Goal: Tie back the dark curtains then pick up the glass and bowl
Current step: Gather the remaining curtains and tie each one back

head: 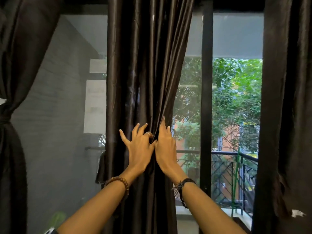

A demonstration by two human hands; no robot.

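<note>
Middle dark curtain (148, 73), hanging loose, gathered between left hand (139, 149), fingers spread on folds, and right hand (166, 147), fingers straight along edge. Beyond right fingertips, balcony railing (233, 166); far left, tied curtain (10, 115).

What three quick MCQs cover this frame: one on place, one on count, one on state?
1. Where are both hands?
A. on the middle curtain
B. on the balcony railing
C. on the far-left curtain

2. How many curtain panels show?
A. one
B. two
C. three

3. What state is the far-left curtain in?
A. hanging loose
B. tied back
C. taken down

Key:
1 A, the left hand and right hand press into the middle curtain.
2 C, with the far-left curtain and the right curtain that makes three.
3 B, a tie cinches it at mid-height.
</note>
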